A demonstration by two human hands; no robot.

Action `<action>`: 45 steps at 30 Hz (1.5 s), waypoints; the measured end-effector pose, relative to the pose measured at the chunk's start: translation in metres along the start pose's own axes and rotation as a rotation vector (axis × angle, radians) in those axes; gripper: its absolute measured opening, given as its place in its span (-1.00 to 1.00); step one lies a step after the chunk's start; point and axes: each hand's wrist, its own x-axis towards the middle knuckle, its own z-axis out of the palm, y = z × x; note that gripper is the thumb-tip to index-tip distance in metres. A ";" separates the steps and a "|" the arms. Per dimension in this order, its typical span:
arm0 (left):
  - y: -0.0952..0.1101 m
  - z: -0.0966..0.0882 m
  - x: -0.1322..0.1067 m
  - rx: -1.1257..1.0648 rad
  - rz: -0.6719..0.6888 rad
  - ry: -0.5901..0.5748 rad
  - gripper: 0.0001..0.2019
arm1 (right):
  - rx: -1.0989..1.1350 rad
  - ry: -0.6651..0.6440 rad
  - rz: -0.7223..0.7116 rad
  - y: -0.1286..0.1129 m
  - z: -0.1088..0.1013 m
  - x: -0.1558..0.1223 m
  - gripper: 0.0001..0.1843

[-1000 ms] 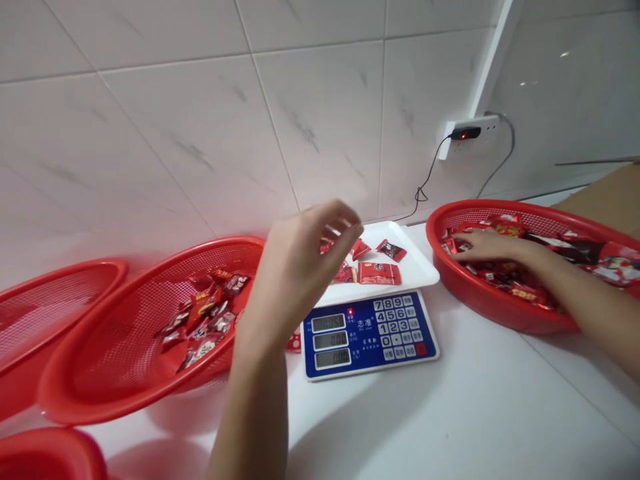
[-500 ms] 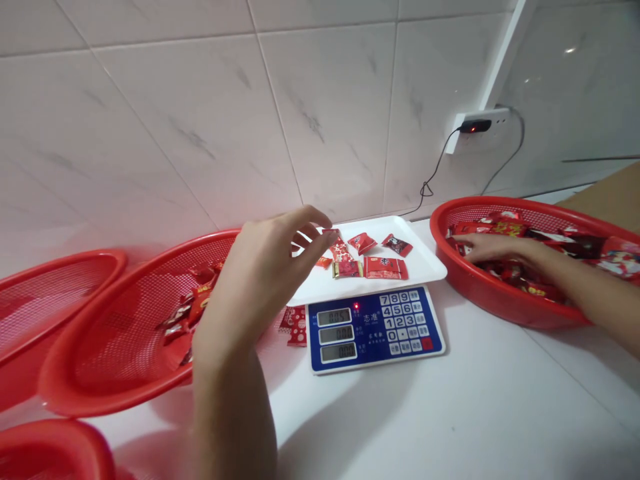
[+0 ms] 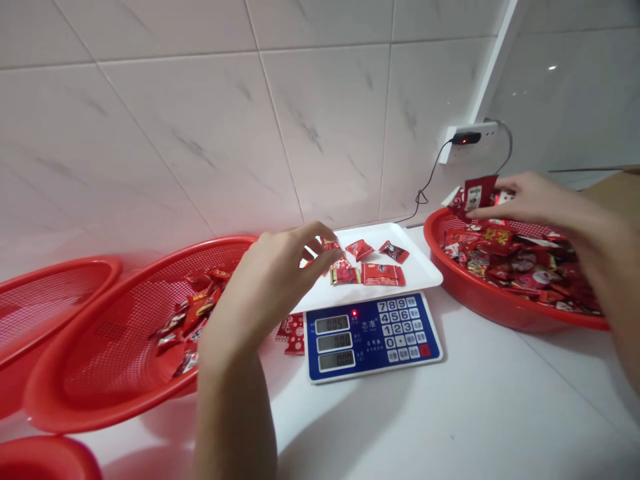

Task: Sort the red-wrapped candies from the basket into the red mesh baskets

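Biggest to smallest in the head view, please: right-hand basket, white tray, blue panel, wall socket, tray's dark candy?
Largest: right-hand basket
White tray and blue panel: too alike to rank
Wall socket
Smallest: dark candy

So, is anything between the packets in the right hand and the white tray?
Only the right basket's rim lies between them; the packets in the right hand look raised above it. The left hand is over the left side of the white tray.
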 end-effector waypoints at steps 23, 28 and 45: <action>-0.015 -0.013 -0.007 0.026 -0.090 0.030 -0.68 | 0.297 -0.077 -0.339 -0.066 0.110 -0.044 -0.65; -0.017 -0.012 -0.006 0.032 -0.104 -0.035 -0.65 | 0.111 -0.096 -0.305 -0.061 0.110 -0.040 -0.47; -0.021 -0.012 -0.006 0.077 -0.078 -0.029 -0.62 | 0.251 0.124 -0.407 -0.070 0.100 -0.050 -0.49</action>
